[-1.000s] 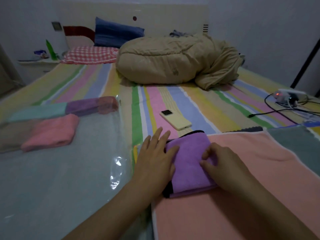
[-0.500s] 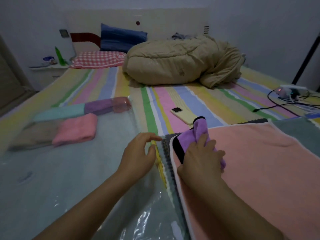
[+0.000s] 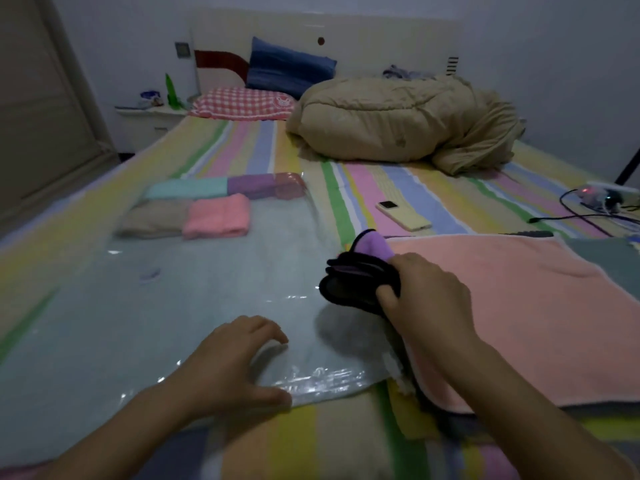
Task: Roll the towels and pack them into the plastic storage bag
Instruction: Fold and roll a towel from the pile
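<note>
Striped bed (image 3: 381, 188); right hand (image 3: 429, 306) grips purple towel (image 3: 360, 278); left hand (image 3: 228, 368) rests slack on plastic bag (image 3: 173, 306).

Dim room, low flat light with a cool grey-blue cast and no clear source. Soft and noisy all over, colours muted. Specular streaks on the plastic bag (image 3: 311, 381) near its front edge, with smaller glints further left. Soft dark shadow on the bag under the purple towel roll (image 3: 360, 282) and right hand (image 3: 426, 306). Faint shadow under the left hand (image 3: 235, 362). The roll's black edging is smeared, detail lost. Red LED on the power strip (image 3: 588, 192) blooms. Wide-angle bend: the brown panel (image 3: 52, 116) leans at the left edge. Corners are darker and mushy.
</note>
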### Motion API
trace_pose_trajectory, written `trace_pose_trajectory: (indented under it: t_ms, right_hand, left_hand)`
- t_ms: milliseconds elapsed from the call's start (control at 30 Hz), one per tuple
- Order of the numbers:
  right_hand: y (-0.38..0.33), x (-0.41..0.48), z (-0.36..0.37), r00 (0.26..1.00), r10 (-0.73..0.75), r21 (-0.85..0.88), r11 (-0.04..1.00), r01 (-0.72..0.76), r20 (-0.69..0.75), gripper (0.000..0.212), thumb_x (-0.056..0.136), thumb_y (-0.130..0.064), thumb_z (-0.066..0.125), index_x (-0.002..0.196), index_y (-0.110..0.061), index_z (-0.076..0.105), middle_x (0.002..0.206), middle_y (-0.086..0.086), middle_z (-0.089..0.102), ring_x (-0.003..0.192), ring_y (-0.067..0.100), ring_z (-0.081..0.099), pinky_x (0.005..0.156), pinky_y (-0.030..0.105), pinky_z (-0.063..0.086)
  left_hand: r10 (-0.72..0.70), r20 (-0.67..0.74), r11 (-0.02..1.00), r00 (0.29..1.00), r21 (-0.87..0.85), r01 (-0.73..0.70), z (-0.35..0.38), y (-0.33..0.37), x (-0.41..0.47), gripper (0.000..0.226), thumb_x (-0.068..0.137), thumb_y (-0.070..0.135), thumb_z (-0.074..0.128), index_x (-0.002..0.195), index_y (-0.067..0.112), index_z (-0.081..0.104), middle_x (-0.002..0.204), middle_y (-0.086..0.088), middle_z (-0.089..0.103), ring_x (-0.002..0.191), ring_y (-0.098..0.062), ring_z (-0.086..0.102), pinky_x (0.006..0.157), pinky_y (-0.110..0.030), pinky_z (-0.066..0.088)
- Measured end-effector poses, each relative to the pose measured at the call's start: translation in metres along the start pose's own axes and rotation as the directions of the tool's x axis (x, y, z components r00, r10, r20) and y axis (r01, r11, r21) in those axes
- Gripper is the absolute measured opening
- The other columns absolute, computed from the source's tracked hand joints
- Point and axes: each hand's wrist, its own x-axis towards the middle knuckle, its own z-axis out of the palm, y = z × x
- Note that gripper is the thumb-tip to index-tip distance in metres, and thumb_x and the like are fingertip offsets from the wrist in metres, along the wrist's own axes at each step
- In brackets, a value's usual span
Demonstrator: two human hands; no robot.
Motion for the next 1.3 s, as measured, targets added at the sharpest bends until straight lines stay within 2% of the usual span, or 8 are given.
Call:
trace_pose_trajectory:
  t_ms: [133,300,467,533,633,767,1033,1300]
  right_hand:
    - [0.004,-0.025,0.018,0.991,-0.076,-0.21,0.973,0.097,0.109,0.056,0.093,-0.028,0.041,0.145,-0.042,0.025,0.128,0.0,0.044,0.101,0.025,0.053,0.062,0.031,0.031]
    - [0.008,-0.035,0.041,0.965,-0.054,-0.316,0.939,0.137,0.256,0.059,0.087,-0.063,0.044,0.136,-0.031,0.038,0.146,0.007,0.025,0.111,0.029,0.043,0.07,0.034,0.035]
    - [0.021,-0.03,0.042,0.981,-0.085,-0.3,0.944,0.135,0.174,0.042,0.088,-0.04,0.049,0.127,-0.026,0.046,0.125,0.003,0.042,0.098,0.024,0.047,0.063,0.031,0.033]
    - [0.022,-0.031,0.035,0.994,-0.075,-0.224,0.97,0.09,0.073,0.034,0.086,-0.035,0.05,0.12,-0.027,0.053,0.109,0.0,0.047,0.09,0.024,0.051,0.06,0.031,0.033]
    - [0.004,-0.039,0.025,0.986,0.018,0.256,0.966,0.025,-0.164,0.018,0.083,-0.03,0.059,0.099,-0.023,0.063,0.091,-0.001,0.05,0.077,0.028,0.056,0.054,0.032,0.033]
    - [-0.046,-0.065,0.02,0.896,-0.176,0.431,0.828,0.359,-0.408,0.038,0.073,-0.029,0.058,0.111,-0.022,0.063,0.112,0.004,0.058,0.082,0.028,0.06,0.056,0.032,0.045]
    - [-0.056,-0.092,0.072,0.681,-0.726,0.102,0.673,0.732,-0.098,0.049,0.066,-0.025,0.07,0.115,-0.023,0.065,0.122,0.003,0.061,0.092,0.023,0.061,0.06,0.027,0.045]
    - [-0.084,-0.068,0.069,0.883,-0.445,0.26,0.879,0.399,0.149,0.039,0.082,-0.039,0.055,0.12,-0.031,0.055,0.11,-0.002,0.054,0.098,0.025,0.058,0.071,0.032,0.043]
  left_hand:
    - [0.039,-0.014,0.999,0.999,0.038,-0.039,0.003,-0.004,-0.025,0.072,0.06,0.073,0.063,0.121,0.037,0.053,0.129,0.019,0.049,0.117,-0.005,0.047,0.094,-0.026,0.042]
    - [-0.005,0.011,0.999,1.0,-0.054,0.006,-0.005,-0.008,-0.036,0.054,0.07,0.069,0.054,0.115,0.041,0.053,0.122,0.024,0.051,0.113,0.001,0.047,0.092,-0.026,0.044]
    - [-0.071,-0.028,0.991,0.997,-0.112,0.068,-0.014,-0.011,-0.045,0.027,0.072,0.051,0.058,0.098,0.042,0.062,0.098,0.025,0.063,0.089,0.011,0.055,0.078,-0.022,0.049]
    - [-0.134,-0.064,0.988,0.989,-0.084,0.129,-0.018,-0.011,-0.049,0.014,0.075,0.047,0.061,0.089,0.043,0.062,0.091,0.027,0.063,0.081,0.014,0.056,0.072,-0.022,0.049]
    - [-0.263,-0.137,0.965,0.955,-0.032,0.261,-0.026,-0.011,-0.05,0.009,0.077,0.049,0.063,0.081,0.041,0.062,0.078,0.027,0.063,0.075,0.008,0.059,0.068,-0.023,0.046]
    - [-0.36,-0.035,0.925,0.932,-0.143,0.352,-0.03,-0.021,-0.05,0.005,0.076,0.043,0.069,0.074,0.041,0.065,0.072,0.041,0.059,0.067,0.01,0.062,0.065,-0.021,0.048]
    - [-0.395,-0.029,0.826,0.918,-0.449,0.341,-0.048,-0.034,-0.052,0.023,0.082,0.015,0.073,0.065,0.032,0.076,0.063,0.009,0.072,0.061,-0.003,0.065,0.064,-0.024,0.052]
    - [-0.323,-0.287,0.847,0.902,-0.512,0.14,-0.072,-0.02,-0.05,0.003,0.079,0.024,0.078,0.078,0.022,0.079,0.067,0.009,0.073,0.068,-0.011,0.069,0.061,-0.02,0.048]
